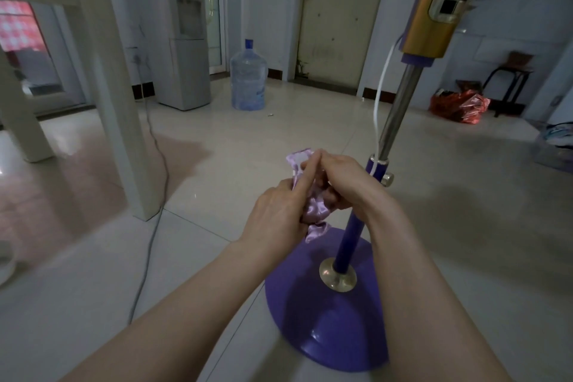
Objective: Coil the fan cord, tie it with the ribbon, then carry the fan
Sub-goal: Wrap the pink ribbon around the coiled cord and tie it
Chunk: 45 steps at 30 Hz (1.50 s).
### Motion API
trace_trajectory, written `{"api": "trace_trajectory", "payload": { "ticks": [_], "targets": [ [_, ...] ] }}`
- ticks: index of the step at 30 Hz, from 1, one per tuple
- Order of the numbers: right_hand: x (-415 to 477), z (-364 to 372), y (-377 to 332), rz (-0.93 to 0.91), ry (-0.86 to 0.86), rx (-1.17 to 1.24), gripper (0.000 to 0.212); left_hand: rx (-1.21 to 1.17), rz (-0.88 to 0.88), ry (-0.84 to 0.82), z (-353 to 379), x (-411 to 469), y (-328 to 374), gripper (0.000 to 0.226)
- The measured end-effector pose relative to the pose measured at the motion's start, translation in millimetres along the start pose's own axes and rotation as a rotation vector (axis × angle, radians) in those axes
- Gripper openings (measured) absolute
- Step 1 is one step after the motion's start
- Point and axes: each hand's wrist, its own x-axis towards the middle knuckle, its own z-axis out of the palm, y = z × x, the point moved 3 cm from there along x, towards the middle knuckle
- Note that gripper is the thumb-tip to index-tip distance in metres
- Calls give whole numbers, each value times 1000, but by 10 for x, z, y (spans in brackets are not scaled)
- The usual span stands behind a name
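A standing fan rises at the right: round purple base (325, 329), purple and steel pole (397, 108), gold control housing (440, 9). Its white cord (379, 96) hangs from the housing down along the pole toward my hands. My left hand (279, 214) and right hand (344, 180) meet just left of the pole, both closed on a shiny lilac ribbon (313, 217). A white bit, likely the coiled cord or plug (300, 160), peeks above my fingers wrapped in ribbon. The coil itself is mostly hidden by my hands.
A white table leg (124, 121) stands at the left with a grey cable (155, 195) trailing over the floor beside it. A water dispenser (186, 40) and a blue water jug (248, 80) stand at the back. A red bag (459, 105) and a stool (508, 80) sit far right.
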Motion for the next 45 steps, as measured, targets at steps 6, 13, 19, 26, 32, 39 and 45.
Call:
{"api": "trace_trajectory", "payload": {
  "ticks": [6, 13, 19, 26, 32, 39, 45],
  "targets": [
    [-8, -16, 19, -70, -31, -11, 34, -39, -76, -25, -5, 57, -74, 92],
    [-26, 120, -9, -243, 48, 73, 20, -150, -253, -92, -11, 106, -249, 72],
    [-138, -28, 10, -264, -217, 45, 9, -251, -416, -120, -83, 173, -489, 86],
    [-145, 164, 195, -42, -253, -129, 35, -461, -494, -99, -105, 169, -474, 91],
    [-111, 133, 119, -224, -27, -268, 2, -798, -614, -241, -56, 147, -454, 97],
    [-216, 53, -32, -577, 27, -255, 9, -1328, -843, -292, -62, 197, -434, 30],
    [-146, 75, 66, -358, -216, 614, 13, -1708, -923, -347, -36, 259, -300, 32]
  ]
}}
